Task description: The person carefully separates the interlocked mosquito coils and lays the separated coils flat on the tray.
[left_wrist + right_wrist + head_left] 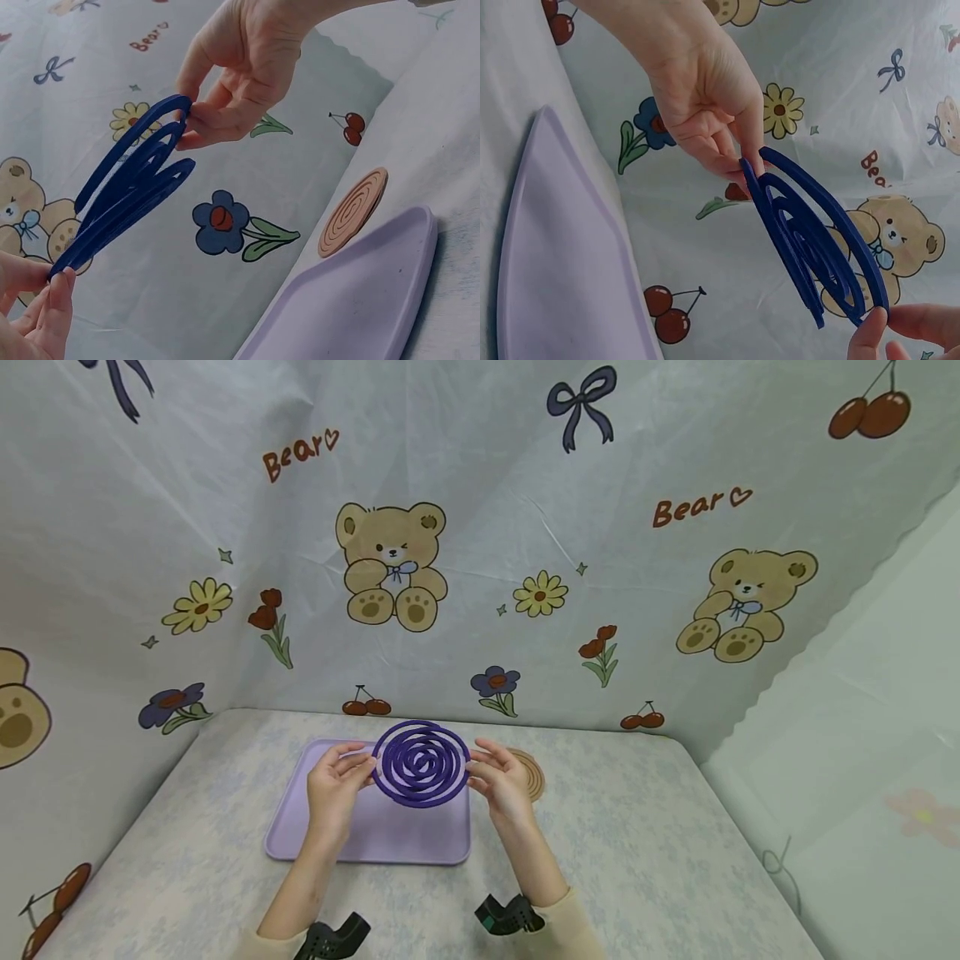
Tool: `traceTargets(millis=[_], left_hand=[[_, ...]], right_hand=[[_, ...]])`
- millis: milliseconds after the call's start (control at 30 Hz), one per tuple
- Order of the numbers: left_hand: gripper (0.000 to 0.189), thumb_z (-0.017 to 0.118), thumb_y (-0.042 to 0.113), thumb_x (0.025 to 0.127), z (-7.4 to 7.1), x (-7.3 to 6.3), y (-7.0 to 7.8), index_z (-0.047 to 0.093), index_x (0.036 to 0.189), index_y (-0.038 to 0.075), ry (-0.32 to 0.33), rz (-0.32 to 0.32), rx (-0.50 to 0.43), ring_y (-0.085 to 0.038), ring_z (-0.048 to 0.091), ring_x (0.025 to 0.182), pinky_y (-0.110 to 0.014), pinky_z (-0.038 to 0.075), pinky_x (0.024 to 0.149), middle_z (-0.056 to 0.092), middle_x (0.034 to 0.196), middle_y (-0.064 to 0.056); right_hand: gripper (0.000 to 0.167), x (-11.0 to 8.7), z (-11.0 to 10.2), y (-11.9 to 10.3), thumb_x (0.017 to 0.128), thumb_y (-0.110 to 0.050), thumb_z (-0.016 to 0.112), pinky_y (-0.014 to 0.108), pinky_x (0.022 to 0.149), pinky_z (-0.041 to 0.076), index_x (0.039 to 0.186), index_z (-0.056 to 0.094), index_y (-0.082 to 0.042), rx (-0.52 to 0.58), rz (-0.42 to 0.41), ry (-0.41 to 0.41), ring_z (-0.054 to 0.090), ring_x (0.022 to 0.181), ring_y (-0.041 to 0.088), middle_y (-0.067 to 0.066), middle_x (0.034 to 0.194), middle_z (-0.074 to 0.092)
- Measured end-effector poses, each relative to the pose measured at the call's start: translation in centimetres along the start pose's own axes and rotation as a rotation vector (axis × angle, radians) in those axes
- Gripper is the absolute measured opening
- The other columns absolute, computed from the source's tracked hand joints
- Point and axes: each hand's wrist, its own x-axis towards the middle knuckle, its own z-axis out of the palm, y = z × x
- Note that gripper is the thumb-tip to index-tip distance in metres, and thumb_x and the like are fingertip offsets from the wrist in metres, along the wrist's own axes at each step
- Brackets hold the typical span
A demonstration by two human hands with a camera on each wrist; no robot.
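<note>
Held up in front of the back cloth is a purple spiral coil [422, 764], its loops fanned apart at different tilts. My left hand [333, 785] pinches its left edge between thumb and fingertips. The opposite edge is pinched by my right hand [506, 777]. Seen edge-on in the left wrist view, the coil [127, 184] slants between both hands, with its loops spread. The right wrist view shows the coil [814, 240] with gaps between several of its rings. It overlaps the lilac tray [397, 839] in the head view.
A round tan mat with concentric rings [352, 211] lies on the table beyond the tray, partly behind my right hand in the head view. The pale marbled table [637, 843] ends at a hanging cloth printed with bears [393, 568]. Black wrist mounts [510, 916] sit on both forearms.
</note>
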Motion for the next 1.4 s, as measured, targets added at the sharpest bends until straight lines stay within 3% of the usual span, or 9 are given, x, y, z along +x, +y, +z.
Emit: traceTargets(millis=[300,633,1000,1233,1400], left_hand=[[0.023,0.063,-0.01,0.083,-0.1,0.1,0.2,0.058,0.098,0.008,0.029,0.0,-0.009,-0.003,0.064,0.062,-0.017,0.057,0.06,0.068,0.071,0.011],[0.035,0.062,-0.008,0.084,-0.8,0.6,0.0,0.051,0.117,-0.008,0.045,-0.023,0.025,-0.001,0.064,0.062,-0.015,0.057,0.06,0.067,0.073,0.013],[0.031,0.063,-0.007,0.085,-1.4,1.3,-0.2,0.051,0.114,-0.005,0.082,-0.062,-0.014,-0.002,0.063,0.062,-0.015,0.056,0.06,0.067,0.071,0.014],[0.022,0.062,-0.008,0.085,-2.0,1.8,-0.4,0.056,0.103,0.004,0.111,-0.078,-0.046,-0.002,0.063,0.061,-0.015,0.056,0.059,0.068,0.069,0.013],[0.023,0.061,-0.007,0.086,-2.6,2.2,-0.8,0.054,0.107,0.0,0.143,-0.088,-0.042,-0.001,0.063,0.061,-0.013,0.055,0.059,0.067,0.068,0.014]], right_hand=[[0.036,0.4,-0.2,0.1,0.08,0.016,0.055,0.018,0.055,0.055,0.113,0.058,0.003,0.008,0.014,0.038,0.064,0.064,0.008,0.0,0.08,0.068],[0.036,0.5,0.0,1.0,0.079,0.014,0.059,0.019,0.055,0.056,0.113,0.059,0.003,-0.039,0.003,0.046,0.064,0.062,0.007,-0.001,0.081,0.07],[0.037,0.9,0.0,1.7,0.081,0.015,0.058,0.018,0.056,0.056,0.117,0.055,0.006,-0.026,0.016,0.059,0.063,0.061,0.006,-0.002,0.078,0.069],[0.033,1.3,0.2,2.2,0.081,0.015,0.058,0.018,0.056,0.056,0.113,0.057,0.004,-0.013,0.012,0.07,0.063,0.061,0.007,-0.001,0.078,0.069],[0.032,2.0,0.3,2.6,0.081,0.016,0.057,0.019,0.058,0.057,0.111,0.057,0.004,0.004,0.018,0.088,0.064,0.061,0.008,-0.001,0.077,0.068]])
